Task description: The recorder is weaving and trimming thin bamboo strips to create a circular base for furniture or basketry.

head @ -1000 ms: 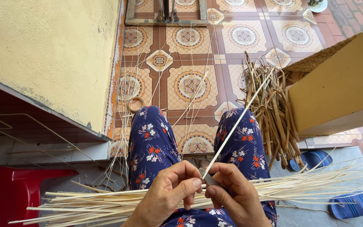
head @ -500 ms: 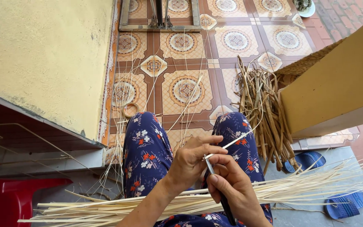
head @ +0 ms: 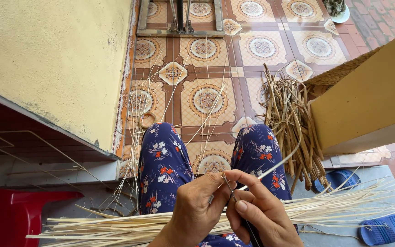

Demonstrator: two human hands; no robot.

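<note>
The strip is now curling off to the right, no longer standing straight up. Left hand is pinching it against the blade; right hand is gripping the knife, above the bundle across the lap.

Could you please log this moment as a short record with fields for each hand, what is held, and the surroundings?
left hand: pinches the pale strip against a thin blade
right hand: grips the same strip beside the blade
lap: bundle of pale strips lying across
floor: patterned tiles, brown stalk pile, blue sandals
left side: red stool
</note>
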